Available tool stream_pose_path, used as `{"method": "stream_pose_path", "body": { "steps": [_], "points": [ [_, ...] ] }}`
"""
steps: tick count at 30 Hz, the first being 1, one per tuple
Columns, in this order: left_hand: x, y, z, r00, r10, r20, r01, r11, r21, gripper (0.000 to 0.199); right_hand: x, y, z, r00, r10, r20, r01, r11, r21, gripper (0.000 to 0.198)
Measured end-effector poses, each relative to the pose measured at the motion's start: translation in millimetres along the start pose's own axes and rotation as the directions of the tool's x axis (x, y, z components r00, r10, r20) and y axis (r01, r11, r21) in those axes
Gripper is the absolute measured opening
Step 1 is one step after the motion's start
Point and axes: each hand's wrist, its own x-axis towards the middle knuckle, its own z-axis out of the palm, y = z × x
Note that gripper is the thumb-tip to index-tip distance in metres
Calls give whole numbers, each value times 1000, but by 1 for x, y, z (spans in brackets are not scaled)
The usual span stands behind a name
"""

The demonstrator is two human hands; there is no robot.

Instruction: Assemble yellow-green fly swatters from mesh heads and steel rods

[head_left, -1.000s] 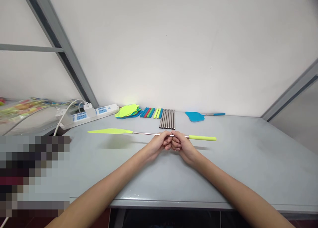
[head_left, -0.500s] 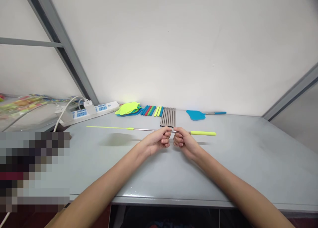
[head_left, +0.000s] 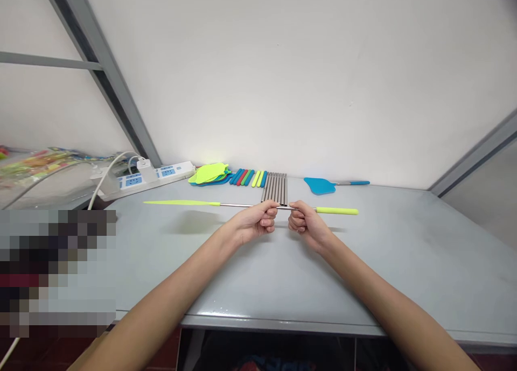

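A yellow-green fly swatter [head_left: 337, 211] with a thin metal rod is held level above the table. My left hand [head_left: 260, 218] is closed on the rod, thumb along it, on the side toward the flat head, which points left and shows nearly edge-on. Close by, my right hand [head_left: 305, 220] pinches the same rod near the yellow-green grip, which points right. A short stretch of bare rod shows between the two hands. Just behind them lies a row of metal tubes [head_left: 275, 187] on the table.
Left of the tubes lie several coloured handles [head_left: 247, 177] and a pile of swatter heads [head_left: 209, 173]. A blue fly swatter [head_left: 320, 186] lies at the back right. A white power strip [head_left: 177, 170] with plugs and cables stands at the back left of the grey table [head_left: 404, 252].
My hands have moved slightly apart, with a longer stretch of rod between them. The swatter has turned a little, so more of its head shows.
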Motion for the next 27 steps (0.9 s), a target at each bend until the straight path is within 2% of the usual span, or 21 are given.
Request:
{"method": "stream_pose_path", "body": {
  "steps": [11, 18, 24, 27],
  "points": [
    [-4, 7, -2, 999, -2, -34, 1, 999, -37, 24, 0, -7, -6, 1000, -26, -14, 25, 999, -23, 37],
    [-8, 12, -3, 998, -9, -62, 9, 1000, -5, 28, 3, -9, -12, 998, -54, -15, 53, 998, -37, 39],
    [-6, 9, -8, 994, 58, -88, -55, 997, 46, 30, 0, -6, -9, 991, -131, -41, 126, 987, -101, 39],
    [-1, 0, -11, 986, 118, -114, -108, 990, 96, 35, -2, -3, -8, 991, -128, -31, 125, 988, -94, 39]
  ]
}}
